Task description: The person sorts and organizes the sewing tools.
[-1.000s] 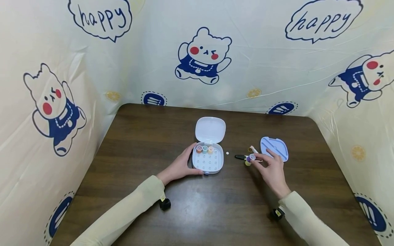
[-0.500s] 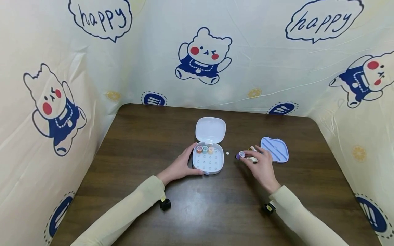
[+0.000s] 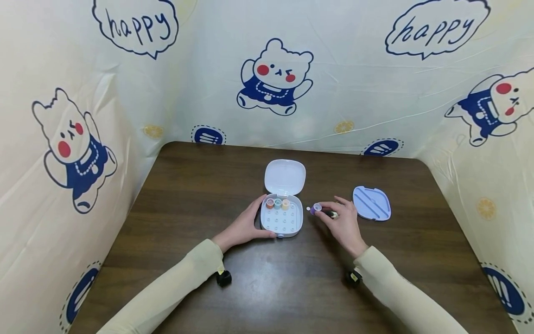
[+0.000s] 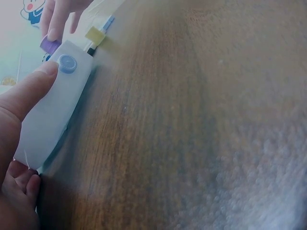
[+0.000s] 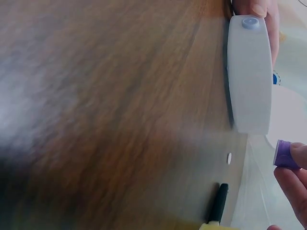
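My left hand (image 3: 242,227) grips a white hinged sewing box (image 3: 298,224) from its left side, thumb at the front by a round blue button (image 4: 68,64). The lid (image 3: 285,176) stands tipped back. Inside, an orange-brown spool (image 3: 270,203), a teal spool (image 3: 277,203) and a peach spool (image 3: 285,204) fill the back row, with bare pegs in front. Between thumb and fingertips, my right hand (image 3: 344,228) pinches a purple thread spool (image 5: 286,155), held above the table just right of the box.
A small white disc (image 5: 229,158) lies on the table right of the box. Beyond it are a slim black-ended tool (image 5: 219,203) and a yellow spool (image 4: 95,36), partly under the right hand in the head view. A blue slotted tray (image 3: 372,203) lies farther right.
My right hand has carried the purple spool leftward, from over the loose items near the blue tray to beside the box. The left hand and box have stayed put.
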Action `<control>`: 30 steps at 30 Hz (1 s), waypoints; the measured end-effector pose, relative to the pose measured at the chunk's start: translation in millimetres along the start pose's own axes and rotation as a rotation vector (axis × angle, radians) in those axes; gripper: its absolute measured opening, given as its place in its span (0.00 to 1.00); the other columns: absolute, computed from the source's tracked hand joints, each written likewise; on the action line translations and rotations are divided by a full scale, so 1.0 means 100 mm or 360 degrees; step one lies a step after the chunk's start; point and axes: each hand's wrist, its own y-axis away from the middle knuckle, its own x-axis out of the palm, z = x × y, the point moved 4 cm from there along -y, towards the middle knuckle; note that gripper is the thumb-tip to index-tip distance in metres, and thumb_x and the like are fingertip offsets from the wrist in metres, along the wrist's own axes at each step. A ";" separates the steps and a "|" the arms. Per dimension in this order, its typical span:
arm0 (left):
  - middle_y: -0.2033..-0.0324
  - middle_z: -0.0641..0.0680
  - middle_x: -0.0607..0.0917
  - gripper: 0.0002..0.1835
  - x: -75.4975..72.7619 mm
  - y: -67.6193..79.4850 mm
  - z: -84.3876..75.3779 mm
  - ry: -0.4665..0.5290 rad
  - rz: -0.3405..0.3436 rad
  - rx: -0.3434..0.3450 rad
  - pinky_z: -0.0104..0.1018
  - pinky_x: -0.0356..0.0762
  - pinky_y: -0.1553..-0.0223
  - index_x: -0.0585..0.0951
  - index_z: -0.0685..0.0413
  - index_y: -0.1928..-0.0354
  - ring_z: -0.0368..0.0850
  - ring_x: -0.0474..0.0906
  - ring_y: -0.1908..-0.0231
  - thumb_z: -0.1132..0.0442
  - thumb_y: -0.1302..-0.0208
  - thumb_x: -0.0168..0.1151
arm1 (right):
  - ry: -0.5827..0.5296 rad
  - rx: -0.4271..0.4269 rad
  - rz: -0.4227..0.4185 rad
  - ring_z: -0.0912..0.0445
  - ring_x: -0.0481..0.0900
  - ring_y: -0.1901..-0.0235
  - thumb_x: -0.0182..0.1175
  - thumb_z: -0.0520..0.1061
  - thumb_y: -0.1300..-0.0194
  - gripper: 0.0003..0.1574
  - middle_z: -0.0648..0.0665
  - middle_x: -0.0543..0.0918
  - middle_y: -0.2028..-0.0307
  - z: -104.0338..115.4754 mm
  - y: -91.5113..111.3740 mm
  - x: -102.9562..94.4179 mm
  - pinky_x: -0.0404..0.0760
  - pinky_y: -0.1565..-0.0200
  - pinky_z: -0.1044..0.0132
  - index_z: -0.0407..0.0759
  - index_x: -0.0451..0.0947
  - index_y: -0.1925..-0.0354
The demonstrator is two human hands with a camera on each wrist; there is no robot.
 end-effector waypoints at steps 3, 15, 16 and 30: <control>0.20 0.54 0.57 0.68 0.00 0.00 0.01 0.0002 -0.0003 -0.0001 0.51 0.56 0.23 0.49 0.48 0.16 0.50 0.55 0.22 0.40 0.50 0.83 | -0.0003 -0.0009 -0.0001 0.37 0.67 0.31 0.77 0.44 0.38 0.16 0.40 0.91 0.61 0.02 -0.03 0.04 0.48 0.28 0.34 0.41 0.90 0.52; 0.20 0.54 0.57 0.68 0.00 0.01 -0.01 0.0007 -0.0006 -0.0004 0.53 0.56 0.24 0.49 0.47 0.16 0.51 0.55 0.22 0.39 0.51 0.83 | -0.0024 -0.0032 0.0043 0.39 0.69 0.33 0.75 0.44 0.36 0.14 0.42 0.91 0.61 0.14 -0.13 0.18 0.47 0.27 0.36 0.41 0.89 0.53; 0.19 0.54 0.56 0.68 0.00 0.01 -0.02 0.0007 -0.0002 -0.0009 0.53 0.56 0.24 0.49 0.47 0.16 0.51 0.55 0.21 0.40 0.51 0.83 | -0.0022 -0.0030 0.0048 0.38 0.69 0.33 0.75 0.44 0.36 0.14 0.41 0.91 0.61 0.15 -0.13 0.19 0.45 0.27 0.35 0.41 0.89 0.53; 0.19 0.55 0.56 0.68 0.00 0.02 -0.03 0.0017 -0.0003 -0.0019 0.53 0.55 0.23 0.49 0.49 0.16 0.52 0.55 0.22 0.41 0.50 0.83 | 0.0072 -0.0055 0.0114 0.42 0.71 0.38 0.74 0.46 0.34 0.14 0.43 0.91 0.60 0.26 -0.24 0.30 0.44 0.26 0.33 0.43 0.89 0.52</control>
